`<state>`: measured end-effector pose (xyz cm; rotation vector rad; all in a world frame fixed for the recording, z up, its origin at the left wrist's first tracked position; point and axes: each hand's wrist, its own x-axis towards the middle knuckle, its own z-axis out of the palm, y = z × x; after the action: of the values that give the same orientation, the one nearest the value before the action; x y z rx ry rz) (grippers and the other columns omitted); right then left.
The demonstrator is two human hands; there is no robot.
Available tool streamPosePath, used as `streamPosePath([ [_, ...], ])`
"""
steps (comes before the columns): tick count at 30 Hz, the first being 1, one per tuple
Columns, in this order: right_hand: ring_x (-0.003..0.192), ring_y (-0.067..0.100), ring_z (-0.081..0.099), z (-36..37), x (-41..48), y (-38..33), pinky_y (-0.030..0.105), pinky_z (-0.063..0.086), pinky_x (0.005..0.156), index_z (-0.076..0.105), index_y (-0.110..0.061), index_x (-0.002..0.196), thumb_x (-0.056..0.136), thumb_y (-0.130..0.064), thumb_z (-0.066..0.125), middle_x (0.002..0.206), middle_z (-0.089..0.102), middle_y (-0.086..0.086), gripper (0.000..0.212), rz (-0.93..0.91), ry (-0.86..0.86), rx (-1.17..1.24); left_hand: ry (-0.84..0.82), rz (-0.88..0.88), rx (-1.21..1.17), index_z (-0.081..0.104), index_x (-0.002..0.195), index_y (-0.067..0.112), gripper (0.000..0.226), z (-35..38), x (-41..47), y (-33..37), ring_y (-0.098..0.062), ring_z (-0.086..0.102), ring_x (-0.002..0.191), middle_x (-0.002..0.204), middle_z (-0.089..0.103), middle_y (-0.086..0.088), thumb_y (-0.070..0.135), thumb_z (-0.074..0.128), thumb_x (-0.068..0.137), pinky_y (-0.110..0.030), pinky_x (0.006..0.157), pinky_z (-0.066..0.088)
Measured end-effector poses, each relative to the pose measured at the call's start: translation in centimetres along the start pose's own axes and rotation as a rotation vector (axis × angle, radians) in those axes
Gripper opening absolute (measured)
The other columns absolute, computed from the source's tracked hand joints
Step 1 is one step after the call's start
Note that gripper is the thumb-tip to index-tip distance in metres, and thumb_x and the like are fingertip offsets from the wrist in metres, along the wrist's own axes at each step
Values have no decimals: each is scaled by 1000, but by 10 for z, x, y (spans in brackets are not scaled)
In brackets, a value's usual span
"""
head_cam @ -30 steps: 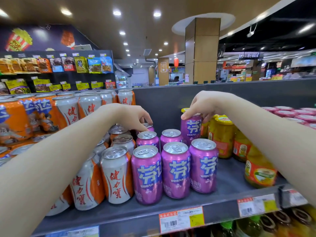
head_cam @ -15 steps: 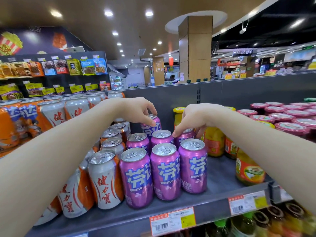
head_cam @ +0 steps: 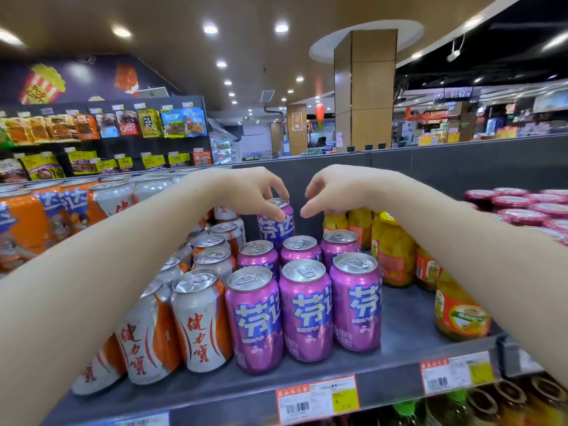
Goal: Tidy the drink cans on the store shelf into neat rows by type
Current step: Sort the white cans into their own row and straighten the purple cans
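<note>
Right hand (head_cam: 335, 192) raised, left hand (head_cam: 258, 192) grips half-hidden can (head_cam: 278, 226)

Purple cans (head_cam: 305, 312) stand in rows of three, a lone purple can (head_cam: 276, 227) behind, white-and-orange cans (head_cam: 199, 321) just left.

Left hand (head_cam: 256, 192) pinch-grip, right hand (head_cam: 333, 192) loose.

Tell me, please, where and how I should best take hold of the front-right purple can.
Probably its upper body, just under the rim, coming from the front right. The front-right purple can stands upright, close against the middle front can on its left, while bare shelf lies to its right, leaving fingers room there.
</note>
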<state>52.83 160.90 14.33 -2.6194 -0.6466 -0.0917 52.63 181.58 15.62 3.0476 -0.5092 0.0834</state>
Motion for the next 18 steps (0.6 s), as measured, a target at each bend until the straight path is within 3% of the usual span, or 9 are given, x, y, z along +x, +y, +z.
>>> streamPosePath([
  [4,103,19,67,19,10,-14,41,56,94,65,-15,126,76,-44,81,116,69,0,60,-78,-40,-15,12,7,-1,53,143,28,60,-5,-5,-1,-8,67,97,111,70,7,52,68,90,-33,90,55],
  [10,94,19,72,41,24,-21,41,60,88,68,-15,119,78,-42,82,108,73,3,51,-131,-77,92,-4,-16,61,56,140,29,57,-3,-16,-13,0,64,85,98,70,12,51,70,89,-25,77,47],
  [15,91,19,73,57,34,-24,42,58,90,70,-13,114,81,-41,77,104,75,3,45,-157,-82,36,-3,-46,49,57,139,29,55,9,-22,-26,-15,64,101,114,67,3,50,70,90,-28,87,47],
  [18,94,19,72,60,36,-24,43,57,92,71,-15,115,84,-41,74,105,75,1,40,-151,-100,18,-16,-33,20,57,139,30,56,16,-23,-30,-15,63,102,116,66,3,52,70,89,-30,88,48],
])
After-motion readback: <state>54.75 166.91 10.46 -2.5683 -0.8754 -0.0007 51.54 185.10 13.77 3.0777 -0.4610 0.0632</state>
